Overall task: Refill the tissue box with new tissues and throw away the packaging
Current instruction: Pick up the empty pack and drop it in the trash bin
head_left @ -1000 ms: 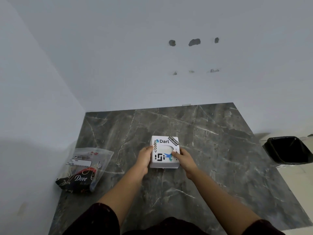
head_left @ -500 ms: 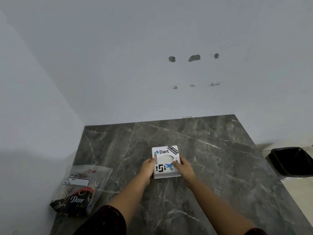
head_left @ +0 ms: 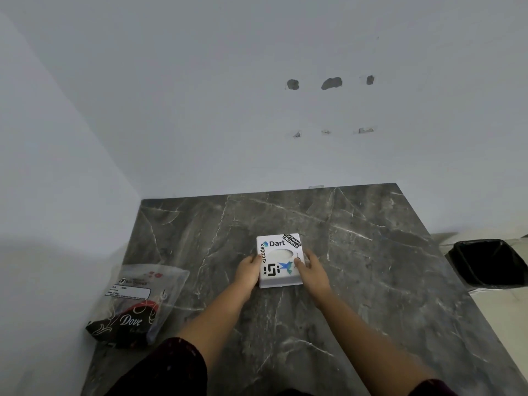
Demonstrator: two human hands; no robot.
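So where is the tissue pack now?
In the head view the tissue pack lies at the left edge of the counter, near the wall, to the left of the left hand and the tissue box.

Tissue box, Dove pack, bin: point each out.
tissue box point(head_left: 278, 262): head view, white stickered top face.
Dove pack point(head_left: 134, 307): head view, middle of the clear wrapper.
bin point(head_left: 485, 262): head view, black liner inside.

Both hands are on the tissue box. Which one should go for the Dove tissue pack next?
Left, probably. The Dove tissue pack lies at the counter's left edge, on the left hand's side. The right hand would have to cross over the tissue box, so it is better holding that steady.
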